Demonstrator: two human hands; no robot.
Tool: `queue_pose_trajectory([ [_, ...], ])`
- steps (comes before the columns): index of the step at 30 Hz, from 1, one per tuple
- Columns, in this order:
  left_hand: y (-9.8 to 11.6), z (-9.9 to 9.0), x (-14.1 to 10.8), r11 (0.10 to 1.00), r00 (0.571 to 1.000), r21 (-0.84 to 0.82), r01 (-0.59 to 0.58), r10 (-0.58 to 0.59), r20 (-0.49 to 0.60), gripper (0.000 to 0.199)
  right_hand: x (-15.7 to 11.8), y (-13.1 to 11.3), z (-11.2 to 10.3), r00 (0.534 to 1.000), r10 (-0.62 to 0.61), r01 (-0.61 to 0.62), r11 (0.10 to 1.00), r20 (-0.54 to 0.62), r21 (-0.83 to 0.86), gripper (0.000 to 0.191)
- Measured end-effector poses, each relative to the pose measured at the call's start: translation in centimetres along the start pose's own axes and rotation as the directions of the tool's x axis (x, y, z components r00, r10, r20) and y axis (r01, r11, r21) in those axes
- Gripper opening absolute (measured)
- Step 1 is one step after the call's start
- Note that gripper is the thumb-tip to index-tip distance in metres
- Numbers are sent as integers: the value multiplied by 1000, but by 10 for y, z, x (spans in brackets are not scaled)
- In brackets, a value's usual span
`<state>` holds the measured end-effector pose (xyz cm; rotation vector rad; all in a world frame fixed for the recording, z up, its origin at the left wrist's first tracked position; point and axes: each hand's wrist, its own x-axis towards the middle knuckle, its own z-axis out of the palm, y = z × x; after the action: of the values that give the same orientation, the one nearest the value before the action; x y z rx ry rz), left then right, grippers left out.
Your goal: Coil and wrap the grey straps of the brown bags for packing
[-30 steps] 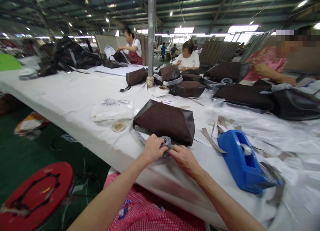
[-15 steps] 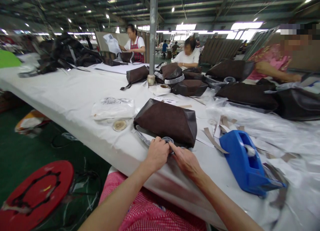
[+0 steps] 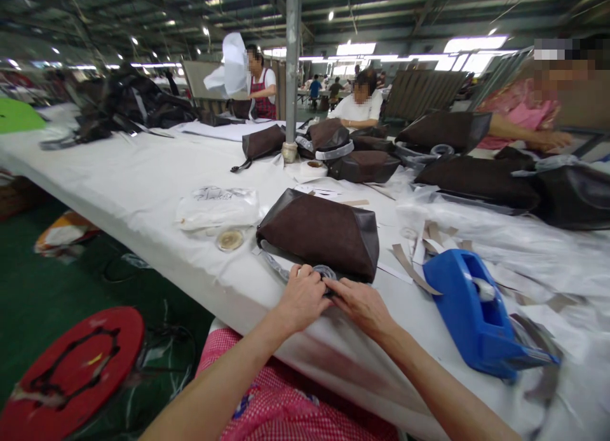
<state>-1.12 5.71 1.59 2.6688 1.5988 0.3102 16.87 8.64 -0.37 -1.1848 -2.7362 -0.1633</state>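
A dark brown handbag (image 3: 317,231) with black end panels lies on the white-covered table in front of me. Its strap (image 3: 274,263), wrapped in clear plastic, runs along the near side to a plastic-wrapped ring (image 3: 325,272). My left hand (image 3: 305,295) is closed on the strap beside this ring, its fingertips curled over it. My right hand (image 3: 359,304) meets it from the right, fingers closed on the same wrapped strap near the ring. The exact pinch under the fingers is hidden.
A blue tape dispenser (image 3: 476,320) stands at right among paper strips. Left of the bag lie a tape roll (image 3: 230,239) and a white plastic packet (image 3: 216,206). A metal post (image 3: 292,66) rises behind, near more brown bags (image 3: 366,166). Co-workers sit and stand beyond. A red stool (image 3: 76,371) is lower left.
My right hand's fingers have flattened a little over the strap, and my left hand has shifted slightly. The bag stays in place. A co-worker at the back has lifted a white sheet higher.
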Motion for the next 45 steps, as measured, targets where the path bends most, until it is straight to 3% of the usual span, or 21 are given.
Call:
queue_pose_trajectory([
  [2, -2, 1, 1, 999, 999, 34, -34, 34, 9, 29, 3, 1, -6, 999, -24, 25, 999, 22, -26, 30],
  [6, -1, 1, 0, 995, 996, 52, -85, 84, 29, 26, -1, -2, -6, 995, -91, 85, 986, -39, -145, 30],
  [10, 11, -2, -2, 998, 998, 48, 27, -30, 58, 25, -7, -9, 0, 992, -90, 73, 979, -84, -192, 29],
  [14, 21, -4, -3, 989, 988, 38, 141, -143, 51, 23, -5, -13, 0, 996, -12, -2, 989, -89, -151, 18],
  [26, 19, -1, 4, 987, 987, 81, 140, -146, 71, 30, 3, -15, 11, 981, 82, -96, 993, -175, -71, 9],
  [30, 20, 2, 7, 981, 983, 94, 171, -176, 48, 31, -8, -2, 2, 976, -13, 36, 994, -216, 102, 14],
  [32, 20, 4, 7, 980, 983, 85, 180, -183, 23, 31, -17, 20, -6, 955, 33, 41, 970, -296, 238, 23],
  [34, 21, 5, 7, 978, 982, 87, 189, -191, 12, 29, -24, 52, -14, 911, 304, -212, 926, -280, 314, 31],
  [36, 22, 5, 7, 974, 978, 94, 205, -207, 11, 28, -23, 86, -19, 773, 620, -582, 778, -136, 237, 31],
  [38, 23, 6, 7, 969, 973, 93, 227, -230, 14, 28, -14, 116, -18, 658, 752, -739, 656, -48, 152, 26],
  [42, 21, 11, 7, 966, 969, 78, 246, -247, 11, 27, 10, 144, -6, 582, 813, -808, 578, 9, 111, 21],
  [45, 21, 14, 7, 966, 968, 61, 251, -250, -18, 25, 18, 148, 1, 602, 798, -789, 597, -9, 146, 22],
])
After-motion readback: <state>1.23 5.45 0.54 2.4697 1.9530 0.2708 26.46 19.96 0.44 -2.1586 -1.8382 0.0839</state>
